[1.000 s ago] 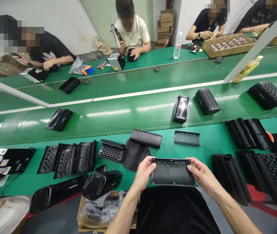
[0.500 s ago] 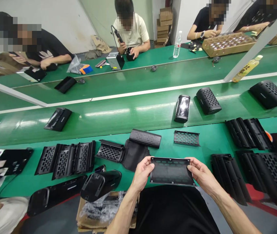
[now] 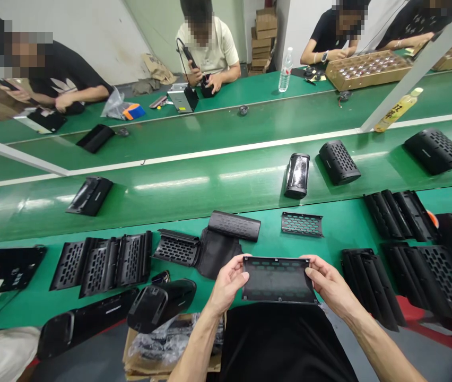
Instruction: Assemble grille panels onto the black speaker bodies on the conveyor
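A black rectangular speaker grille panel (image 3: 279, 281) with small clips along its edges is held level above my lap, its inner side facing me. Dark mesh covers its slots. My left hand (image 3: 229, 281) pinches its left end between thumb and fingers, and my right hand (image 3: 324, 278) pinches the right end. Beyond it on the green table lies a bare slotted grille panel (image 3: 302, 224). To the left, a stack of black mesh sheets (image 3: 218, 253) lies partly under a curved grille (image 3: 234, 225), beside another slotted panel (image 3: 176, 248).
Several grille panels stand in rows at left (image 3: 101, 263) and right (image 3: 373, 286). Black speaker bodies (image 3: 162, 303) sit at the near edge above a carton (image 3: 138, 366) of plastic-wrapped parts. Speakers (image 3: 339, 162) rest on the green conveyor (image 3: 194, 183). Co-workers sit across it.
The view has shifted slightly, so the surroundings appear a little further left. Both hands keep the same hold on the grille panel.
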`<action>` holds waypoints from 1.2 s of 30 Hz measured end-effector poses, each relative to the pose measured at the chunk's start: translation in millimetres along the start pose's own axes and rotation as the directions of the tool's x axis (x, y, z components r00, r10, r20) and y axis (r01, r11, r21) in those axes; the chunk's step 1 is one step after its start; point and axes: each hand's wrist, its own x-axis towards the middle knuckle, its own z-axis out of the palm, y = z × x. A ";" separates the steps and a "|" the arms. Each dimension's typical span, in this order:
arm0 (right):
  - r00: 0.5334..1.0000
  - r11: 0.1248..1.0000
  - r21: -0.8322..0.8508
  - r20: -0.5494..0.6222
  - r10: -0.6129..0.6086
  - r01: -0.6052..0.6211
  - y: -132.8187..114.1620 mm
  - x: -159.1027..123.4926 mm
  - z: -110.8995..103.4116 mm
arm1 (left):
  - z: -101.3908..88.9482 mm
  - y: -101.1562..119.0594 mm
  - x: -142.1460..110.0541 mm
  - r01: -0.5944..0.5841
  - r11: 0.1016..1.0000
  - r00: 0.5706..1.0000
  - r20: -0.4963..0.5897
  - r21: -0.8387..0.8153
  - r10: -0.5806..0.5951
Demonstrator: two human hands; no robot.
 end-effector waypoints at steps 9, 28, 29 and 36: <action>1.000 1.000 0.007 -0.014 0.008 -0.008 -11.1 -5.6 0.5 | -2.7 2.9 -3.0 -0.052 0.999 0.997 0.054 -0.010 0.053; 0.999 1.000 0.009 -0.030 -0.016 0.016 -23.3 -6.0 0.5 | 0.0 15.4 0.7 -0.094 0.992 0.986 0.130 -0.089 0.105; 0.999 1.000 0.028 -0.034 0.000 0.001 -25.0 -5.5 1.1 | 1.0 16.7 1.7 -0.070 0.988 0.989 0.120 -0.139 0.087; 0.993 0.973 0.199 0.006 0.118 -0.117 -42.0 10.8 12.5 | 11.5 5.9 33.0 0.385 0.753 0.922 0.259 -0.534 -0.289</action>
